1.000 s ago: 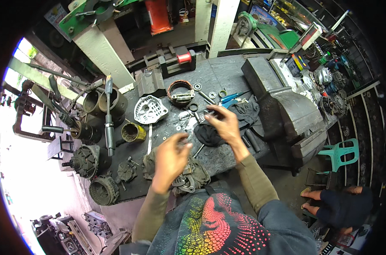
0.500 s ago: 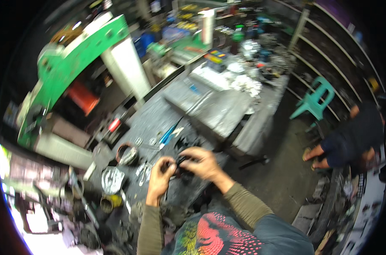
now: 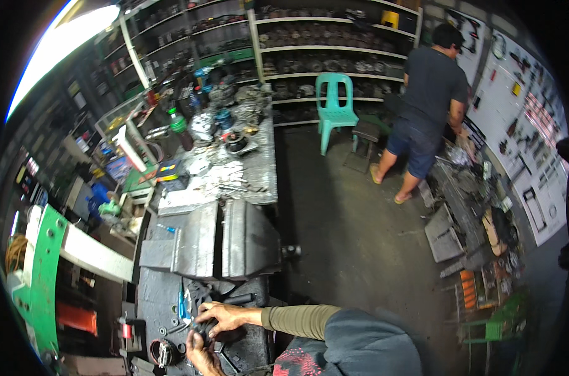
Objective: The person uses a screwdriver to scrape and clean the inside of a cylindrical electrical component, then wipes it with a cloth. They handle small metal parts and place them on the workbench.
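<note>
Over the near end of the dark workbench [image 3: 152, 307], my two hands meet around a small dark, rounded metal part [image 3: 203, 328]. My right hand [image 3: 225, 316] curls over its top from the right. From below, my left hand [image 3: 200, 355] grips it with bent fingers. The part's exact kind cannot be made out, since the fingers cover much of it. Just beyond my hands lies a blue-handled tool [image 3: 182, 304], with a dark cloth [image 3: 200, 293] beside it. A round housing with a copper-coloured ring [image 3: 163, 353] and small rings [image 3: 164, 330] lie left of my hands.
A large bench vise [image 3: 250, 241] stands beyond my hands. Behind it, a metal-topped table [image 3: 259, 178] carries parts and a green-capped bottle [image 3: 177, 120]. A green press frame [image 3: 46, 276] rises at left. A person [image 3: 428, 94] stands far right near a teal chair [image 3: 336, 106].
The view has swung to the right, bringing the shelves and the tool wall into sight. My hands remain together on the dark part, now lower in the picture.
</note>
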### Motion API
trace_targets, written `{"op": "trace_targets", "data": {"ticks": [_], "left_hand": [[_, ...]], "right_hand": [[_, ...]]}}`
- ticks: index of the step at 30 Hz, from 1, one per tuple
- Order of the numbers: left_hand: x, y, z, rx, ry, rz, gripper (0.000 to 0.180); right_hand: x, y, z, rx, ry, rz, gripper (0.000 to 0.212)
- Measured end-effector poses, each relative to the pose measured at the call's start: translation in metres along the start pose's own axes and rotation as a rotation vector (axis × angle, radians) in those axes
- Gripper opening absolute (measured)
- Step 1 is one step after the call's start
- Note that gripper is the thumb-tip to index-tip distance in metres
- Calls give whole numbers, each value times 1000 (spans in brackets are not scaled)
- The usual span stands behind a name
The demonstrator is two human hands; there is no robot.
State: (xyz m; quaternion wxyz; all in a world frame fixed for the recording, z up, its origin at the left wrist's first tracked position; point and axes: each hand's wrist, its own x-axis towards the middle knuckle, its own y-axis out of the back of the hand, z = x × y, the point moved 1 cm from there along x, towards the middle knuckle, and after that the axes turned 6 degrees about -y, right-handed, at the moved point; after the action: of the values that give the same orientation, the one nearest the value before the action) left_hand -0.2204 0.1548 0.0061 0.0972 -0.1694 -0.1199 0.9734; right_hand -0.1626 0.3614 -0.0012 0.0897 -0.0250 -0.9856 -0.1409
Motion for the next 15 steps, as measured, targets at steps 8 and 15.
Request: {"op": "trace_targets", "data": {"ticks": [8,15], "left_hand": [[25,49,-12,195,-87,88,45],[-3,-20,-17,119,-265,-26,34]], "right_hand": [[10,-2,3,-124,-32,370,29],[35,-51,-22,65,-332,401,31]]}}
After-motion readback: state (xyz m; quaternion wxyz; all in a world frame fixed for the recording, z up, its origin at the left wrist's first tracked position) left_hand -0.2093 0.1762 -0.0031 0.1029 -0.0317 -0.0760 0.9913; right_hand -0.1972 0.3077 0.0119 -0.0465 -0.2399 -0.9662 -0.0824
